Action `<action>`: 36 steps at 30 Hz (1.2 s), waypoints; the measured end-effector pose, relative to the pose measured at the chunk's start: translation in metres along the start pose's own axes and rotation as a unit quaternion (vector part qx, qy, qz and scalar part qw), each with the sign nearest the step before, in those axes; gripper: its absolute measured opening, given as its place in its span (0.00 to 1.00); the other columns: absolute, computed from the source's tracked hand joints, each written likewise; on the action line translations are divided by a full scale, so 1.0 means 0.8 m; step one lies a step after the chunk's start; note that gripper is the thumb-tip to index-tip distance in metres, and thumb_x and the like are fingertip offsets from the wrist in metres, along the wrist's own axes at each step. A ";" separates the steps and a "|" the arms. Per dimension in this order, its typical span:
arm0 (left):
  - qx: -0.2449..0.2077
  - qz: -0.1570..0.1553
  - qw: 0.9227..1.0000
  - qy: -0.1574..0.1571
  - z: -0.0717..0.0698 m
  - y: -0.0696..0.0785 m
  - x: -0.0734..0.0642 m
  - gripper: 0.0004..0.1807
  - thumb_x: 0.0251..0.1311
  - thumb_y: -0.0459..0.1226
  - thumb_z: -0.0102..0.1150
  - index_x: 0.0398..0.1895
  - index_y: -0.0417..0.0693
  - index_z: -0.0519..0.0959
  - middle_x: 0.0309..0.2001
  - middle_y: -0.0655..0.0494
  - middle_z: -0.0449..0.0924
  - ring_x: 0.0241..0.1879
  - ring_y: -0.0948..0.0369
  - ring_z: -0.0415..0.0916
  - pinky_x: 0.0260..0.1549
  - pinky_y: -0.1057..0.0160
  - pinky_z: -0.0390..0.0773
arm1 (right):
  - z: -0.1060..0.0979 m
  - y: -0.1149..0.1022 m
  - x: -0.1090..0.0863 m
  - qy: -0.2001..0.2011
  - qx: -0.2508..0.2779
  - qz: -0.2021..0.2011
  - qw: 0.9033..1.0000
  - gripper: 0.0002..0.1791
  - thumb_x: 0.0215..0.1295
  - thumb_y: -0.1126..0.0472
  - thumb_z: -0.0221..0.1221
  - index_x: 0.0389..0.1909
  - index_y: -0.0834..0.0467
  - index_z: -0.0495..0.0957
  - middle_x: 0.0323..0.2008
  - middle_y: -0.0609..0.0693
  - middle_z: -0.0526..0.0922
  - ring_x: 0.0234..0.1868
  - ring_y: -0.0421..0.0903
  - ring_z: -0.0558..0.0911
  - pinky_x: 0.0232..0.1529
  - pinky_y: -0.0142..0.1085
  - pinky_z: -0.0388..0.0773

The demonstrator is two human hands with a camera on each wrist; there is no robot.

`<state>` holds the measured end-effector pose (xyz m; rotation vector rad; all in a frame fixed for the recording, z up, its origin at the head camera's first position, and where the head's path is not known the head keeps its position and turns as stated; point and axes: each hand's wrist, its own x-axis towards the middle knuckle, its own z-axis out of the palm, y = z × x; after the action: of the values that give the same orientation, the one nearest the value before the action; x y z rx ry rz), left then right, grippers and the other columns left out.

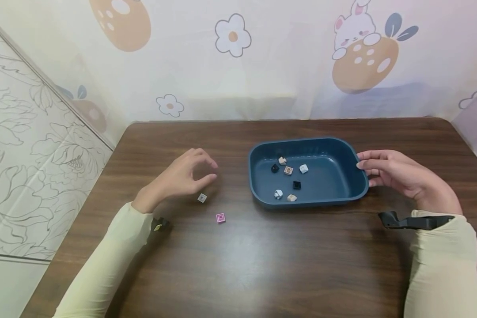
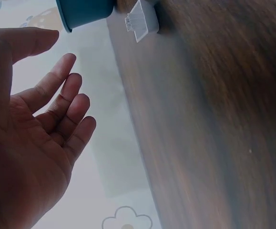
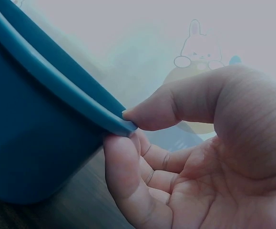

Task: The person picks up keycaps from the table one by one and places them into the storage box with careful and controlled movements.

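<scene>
My right hand (image 1: 401, 172) pinches the right rim of a blue plastic tray (image 1: 258, 194) between thumb and fingers; the right wrist view shows the thumb on top of the rim (image 3: 76, 93) and a finger beneath it. Left of the tray, my left hand (image 1: 184, 174) hovers over the table with thumb and fingers apart, holding nothing. Just below its thumb lies a small white keycap (image 1: 202, 198), also at the top of the left wrist view. Nearer the front is a pink keycap (image 1: 220, 217). Inside the tray lie several small keycaps, such as a black one (image 1: 297, 185) and a white one (image 1: 304, 168).
Everything rests on a dark brown wooden table (image 1: 238, 274). A curtain (image 1: 262, 66) printed with flowers and a rabbit hangs along its back edge. At the left stands a panel (image 1: 35, 141) with flower line drawings. Each wrist wears a black strap mount.
</scene>
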<state>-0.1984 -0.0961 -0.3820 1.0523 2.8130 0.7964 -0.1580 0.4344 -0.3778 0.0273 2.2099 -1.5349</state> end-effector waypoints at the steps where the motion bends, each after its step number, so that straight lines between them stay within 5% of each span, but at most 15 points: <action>1: 0.001 0.000 1.000 0.001 0.000 -0.001 -0.001 0.16 0.68 0.45 0.66 0.53 0.47 0.86 0.52 0.56 0.84 0.59 0.54 0.76 0.65 0.48 0.75 | 0.000 0.000 0.000 0.001 0.001 0.001 1.000 0.18 0.83 0.65 0.48 0.46 0.38 0.81 0.37 0.41 0.88 0.35 0.40 0.88 0.40 0.35 0.88; 36: -0.016 -0.043 0.998 -0.035 0.011 -0.019 -0.045 0.17 0.64 0.47 0.70 0.53 0.54 0.86 0.52 0.61 0.84 0.58 0.57 0.77 0.62 0.49 0.77 | -0.001 0.002 0.001 -0.013 0.062 -0.012 0.998 0.20 0.81 0.70 0.47 0.48 0.45 0.84 0.35 0.45 0.87 0.32 0.41 0.88 0.37 0.34 0.87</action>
<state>-0.1779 -0.1243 -0.4019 0.9285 2.7567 0.7780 -0.1584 0.4355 -0.3793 0.0177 2.0986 -1.6752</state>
